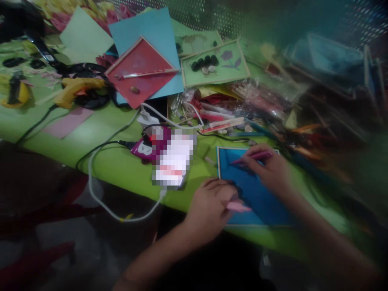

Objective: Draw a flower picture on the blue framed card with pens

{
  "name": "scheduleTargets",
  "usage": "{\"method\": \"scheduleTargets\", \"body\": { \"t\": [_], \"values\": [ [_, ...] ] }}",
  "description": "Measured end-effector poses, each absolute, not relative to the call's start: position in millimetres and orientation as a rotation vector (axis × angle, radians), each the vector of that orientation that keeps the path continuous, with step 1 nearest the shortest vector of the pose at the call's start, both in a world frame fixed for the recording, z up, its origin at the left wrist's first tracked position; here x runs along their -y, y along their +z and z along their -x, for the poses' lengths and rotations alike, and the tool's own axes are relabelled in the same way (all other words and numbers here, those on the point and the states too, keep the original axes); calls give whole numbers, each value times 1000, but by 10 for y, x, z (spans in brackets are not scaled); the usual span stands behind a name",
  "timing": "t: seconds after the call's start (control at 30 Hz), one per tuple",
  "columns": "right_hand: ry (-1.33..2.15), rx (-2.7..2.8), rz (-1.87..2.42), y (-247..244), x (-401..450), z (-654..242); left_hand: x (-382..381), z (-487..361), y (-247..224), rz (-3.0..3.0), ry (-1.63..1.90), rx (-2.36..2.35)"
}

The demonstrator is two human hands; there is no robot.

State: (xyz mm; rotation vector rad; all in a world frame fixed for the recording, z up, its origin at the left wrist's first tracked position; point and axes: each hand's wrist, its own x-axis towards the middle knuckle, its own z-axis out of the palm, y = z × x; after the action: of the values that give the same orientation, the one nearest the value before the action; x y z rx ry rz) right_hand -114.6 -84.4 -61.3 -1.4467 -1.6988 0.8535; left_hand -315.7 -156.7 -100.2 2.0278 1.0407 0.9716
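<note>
My right hand (271, 167) is closed around a magenta pen (256, 157), its tip at the upper left part of a blue sheet (257, 194). Thin pale wooden sticks (219, 165) edge this sheet. My left hand (212, 206) rests at the sheet's lower left side, its fingers curled. A small pink piece (239, 206) sticks out from between its thumb and fingers; blur hides what exactly it is. Dark round shapes lie by the left fingertips, partly covered by the hand.
A phone (174, 159) on a white cable lies left of my hands, beside a purple power strip (141, 149). Behind are a red framed card (145, 87), a green framed card with dark stones (224, 74), and a yellow glue gun (75, 89). Craft supplies clutter the back right.
</note>
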Motion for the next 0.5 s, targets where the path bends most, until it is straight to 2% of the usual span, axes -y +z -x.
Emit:
{"method": "scheduleTargets", "body": {
  "t": [0.23, 0.5],
  "values": [
    [912, 1726, 1454, -657, 867, 1157, 1731, 3333, -1003, -2090, 971, -1026],
    [1051, 1726, 1493, -483, 916, 1159, 1741, 3391, -1043, -2074, 958, -1034]
  ]
}}
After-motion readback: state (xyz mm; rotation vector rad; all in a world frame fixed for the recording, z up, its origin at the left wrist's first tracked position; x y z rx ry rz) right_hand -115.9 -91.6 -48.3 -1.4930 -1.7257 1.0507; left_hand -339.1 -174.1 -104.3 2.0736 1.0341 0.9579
